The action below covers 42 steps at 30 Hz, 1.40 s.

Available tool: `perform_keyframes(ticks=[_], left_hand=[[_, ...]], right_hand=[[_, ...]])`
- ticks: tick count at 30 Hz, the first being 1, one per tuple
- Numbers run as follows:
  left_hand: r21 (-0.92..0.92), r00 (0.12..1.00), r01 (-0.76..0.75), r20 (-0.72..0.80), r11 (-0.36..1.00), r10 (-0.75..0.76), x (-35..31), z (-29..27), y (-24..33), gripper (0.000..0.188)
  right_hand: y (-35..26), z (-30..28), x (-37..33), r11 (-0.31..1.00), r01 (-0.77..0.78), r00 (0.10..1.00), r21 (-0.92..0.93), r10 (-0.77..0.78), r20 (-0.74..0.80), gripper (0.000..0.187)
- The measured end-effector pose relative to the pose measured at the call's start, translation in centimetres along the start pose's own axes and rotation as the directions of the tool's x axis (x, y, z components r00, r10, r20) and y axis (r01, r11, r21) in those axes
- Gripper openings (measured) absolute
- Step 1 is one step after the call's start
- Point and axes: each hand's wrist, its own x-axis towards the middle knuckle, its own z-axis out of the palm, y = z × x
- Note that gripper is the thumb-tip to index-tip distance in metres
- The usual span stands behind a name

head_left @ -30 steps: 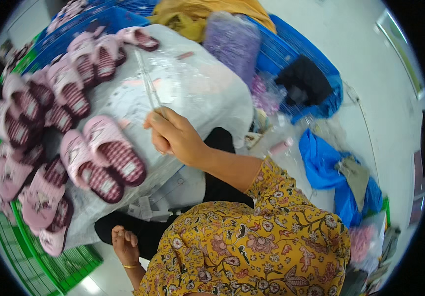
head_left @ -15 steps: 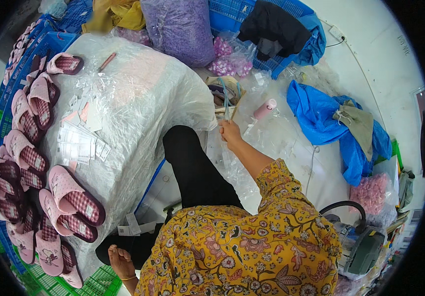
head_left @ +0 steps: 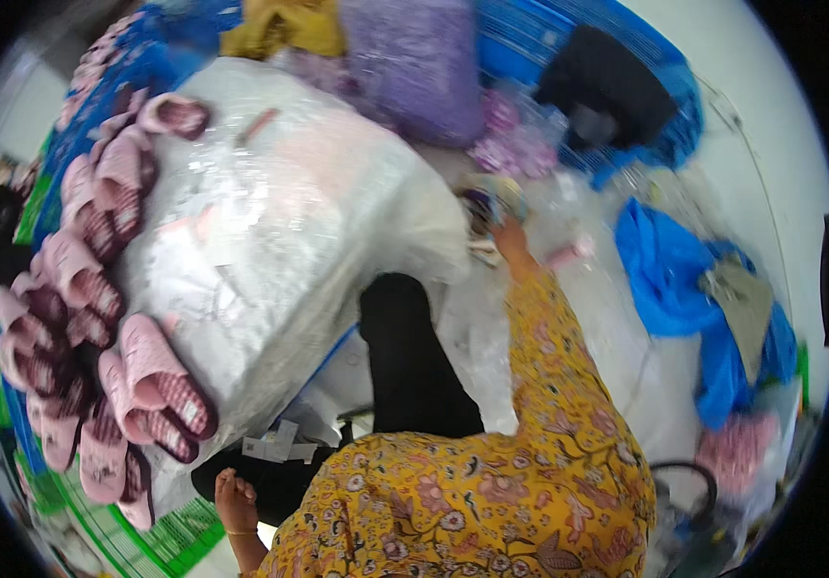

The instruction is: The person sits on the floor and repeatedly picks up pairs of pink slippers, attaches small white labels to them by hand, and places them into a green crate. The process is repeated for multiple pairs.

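Note:
My right hand (head_left: 509,241), blurred by motion, reaches forward to a small box (head_left: 488,183) of mixed items on the floor beside the wrapped table. Its fingers are too smeared to show whether they hold anything; a light-blue streak shows just beyond them. A pink thread spool (head_left: 570,252) lies to the right of this hand. Low on the left, my left hand (head_left: 235,499) is closed with curled fingers beside my black-clad leg; what it holds, if anything, is hidden. Several white tags (head_left: 280,443) lie on that leg, close to this hand.
Pink slippers with checked linings (head_left: 166,371) line the left edge of the plastic-covered table (head_left: 328,212), where blurred white labels (head_left: 183,265) lie. A purple bag (head_left: 414,72) stands at the back. Blue sheeting (head_left: 665,265) is on the right, and a green crate (head_left: 159,525) sits low left.
My right arm has stretched farther forward, bringing the hand to the box; the light-blue item it held upright no longer shows clearly. The whole view has shifted. My left hand stays low and curled.

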Motion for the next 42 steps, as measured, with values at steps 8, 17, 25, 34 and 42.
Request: perform_keyframes(ticks=[8, 17, 25, 34, 42], left_hand=[[0.048, 0.996, 0.071, 0.042, 0.996, -0.073, 2.9, 1.6, -0.4, 0.015], [0.174, 0.884, -0.163, 0.463, 0.971, 0.065, 0.6, 10.3, 0.3, 0.017], [0.028, 0.731, -0.153, 0.676, 0.988, 0.094, 0.6, 16.7, 2.1, 0.02], [-0.023, 0.706, -0.119, 0.701, 0.993, 0.101, 0.6, 16.7, 1.5, 0.02], [0.01, 0.717, -0.106, 0.694, 0.994, 0.07, 0.8, 17.4, 1.3, 0.02]], right_hand=[[15.2, 6.2, -6.1, 0.968, -0.121, 0.915, 0.218, 0.194, -0.353, 0.025], [-25.5, -9.5, -24.2, 0.629, 0.2, 0.921, 0.751, -0.382, 0.075, 0.016], [-35.6, -9.6, -31.7, 0.465, 0.332, 0.467, 0.82, -0.837, 0.285, 0.014], [-35.7, -9.4, -32.7, 0.43, 0.306, 0.449, 0.849, -0.852, 0.27, 0.013], [-35.7, -9.2, -32.2, 0.483, -0.001, 0.569, 0.875, -0.72, 0.398, 0.022]])
